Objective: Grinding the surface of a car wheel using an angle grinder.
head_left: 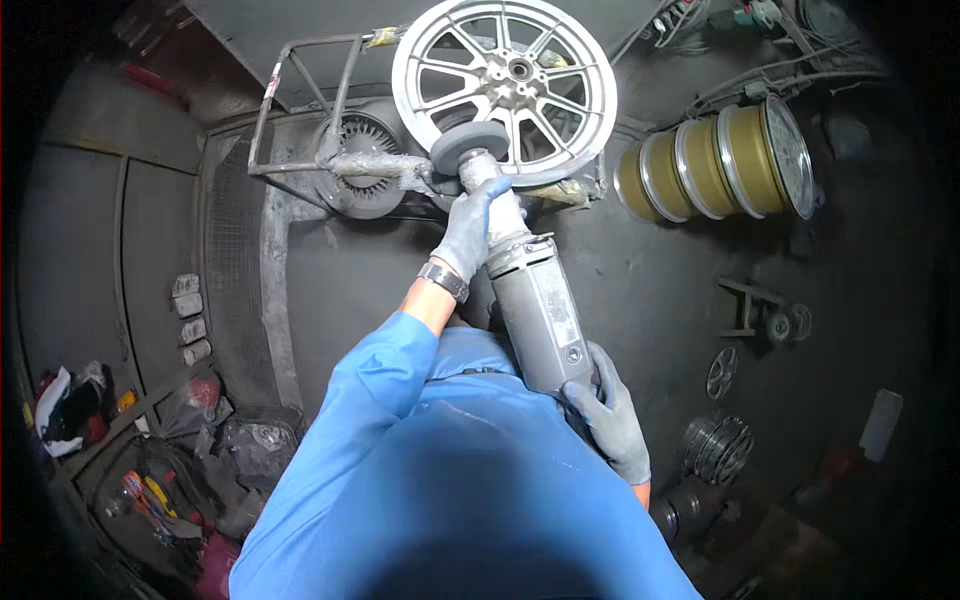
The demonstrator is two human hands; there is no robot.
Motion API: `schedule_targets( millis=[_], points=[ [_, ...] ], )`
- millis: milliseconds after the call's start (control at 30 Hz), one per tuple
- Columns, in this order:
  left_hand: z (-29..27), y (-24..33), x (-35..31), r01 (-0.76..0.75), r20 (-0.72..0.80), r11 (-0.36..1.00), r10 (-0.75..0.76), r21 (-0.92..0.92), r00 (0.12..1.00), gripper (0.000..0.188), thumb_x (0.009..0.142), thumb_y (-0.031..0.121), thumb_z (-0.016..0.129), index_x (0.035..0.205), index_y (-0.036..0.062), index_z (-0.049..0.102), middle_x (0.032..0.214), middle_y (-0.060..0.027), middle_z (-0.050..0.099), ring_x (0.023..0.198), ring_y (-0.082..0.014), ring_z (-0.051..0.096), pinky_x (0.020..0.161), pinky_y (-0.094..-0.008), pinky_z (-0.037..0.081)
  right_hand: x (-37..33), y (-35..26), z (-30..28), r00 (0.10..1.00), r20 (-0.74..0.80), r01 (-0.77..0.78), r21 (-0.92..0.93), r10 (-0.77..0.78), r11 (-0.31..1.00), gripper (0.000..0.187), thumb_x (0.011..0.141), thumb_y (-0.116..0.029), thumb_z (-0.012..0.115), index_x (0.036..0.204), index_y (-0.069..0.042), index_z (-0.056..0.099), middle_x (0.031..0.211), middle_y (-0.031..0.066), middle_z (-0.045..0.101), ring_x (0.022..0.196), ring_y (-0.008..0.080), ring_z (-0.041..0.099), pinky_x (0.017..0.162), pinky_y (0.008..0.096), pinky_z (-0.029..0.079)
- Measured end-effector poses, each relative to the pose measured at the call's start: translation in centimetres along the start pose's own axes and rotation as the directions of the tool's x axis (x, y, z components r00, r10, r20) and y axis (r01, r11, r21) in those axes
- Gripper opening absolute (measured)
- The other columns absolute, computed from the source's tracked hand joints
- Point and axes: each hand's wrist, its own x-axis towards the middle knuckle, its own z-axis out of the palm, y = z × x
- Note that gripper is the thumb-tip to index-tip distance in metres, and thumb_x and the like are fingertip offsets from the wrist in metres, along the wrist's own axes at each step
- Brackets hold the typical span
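My gloved left hand [470,228] is closed round the pale, wrapped neck of a large power grinder [537,310]. At the rear end of its grey body, my gloved right hand [612,412] grips the housing, with part of its fingers hidden behind it. The grinder's round grey disc [462,150] overlaps the lower left rim of a silver spoked alloy wheel [545,150]. Whether disc and rim touch, I cannot tell. The wheel rests on a metal tube frame [345,100] with wrapped bars.
A fan-like round motor housing [365,185] sits behind the frame. Gold wheel rims [690,165] are stacked to the right, with cables [770,80] beyond. Smaller wheels [718,448] and a low stand [745,308] are on the right floor. Bags and clutter [255,440] lie at the left.
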Motion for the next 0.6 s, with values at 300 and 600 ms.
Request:
schedule_targets(
  millis=[300, 600],
  points=[
    [3.4, -6.1, 2.3, 0.129, 0.142, 0.985, -0.144, 0.112, 0.979, 0.028, 0.092, 0.020, 0.076, 0.110, 0.0029, 0.063, 0.087, -0.0129, 0.071, 0.070, -0.0262, 0.071, 0.064, -0.0409, 0.061, -2.1, 2.3, -0.3, 0.987, -0.158, 0.010, 0.153, 0.015, 0.988, 0.060, 0.097, -0.006, 0.063, 0.152, 0.005, 0.041, 0.138, 0.0172, 0.060, 0.124, 0.0218, 0.059, 0.109, 0.0354, 0.045],
    [2.7, -4.3, 0.6, 0.085, 0.116, 0.990, -0.098, 0.115, 0.988, 0.034, 0.091, 0.022, 0.077, 0.114, 0.0013, 0.063, 0.090, -0.0137, 0.071, 0.074, -0.0266, 0.072, 0.066, -0.0409, 0.062, -1.7, 2.8, -0.6, 0.996, -0.094, 0.015, 0.173, 0.001, 0.985, 0.062, 0.097, -0.006, 0.064, 0.153, 0.004, 0.040, 0.137, 0.0158, 0.060, 0.119, 0.0181, 0.060, 0.106, 0.0330, 0.047]
  ],
)
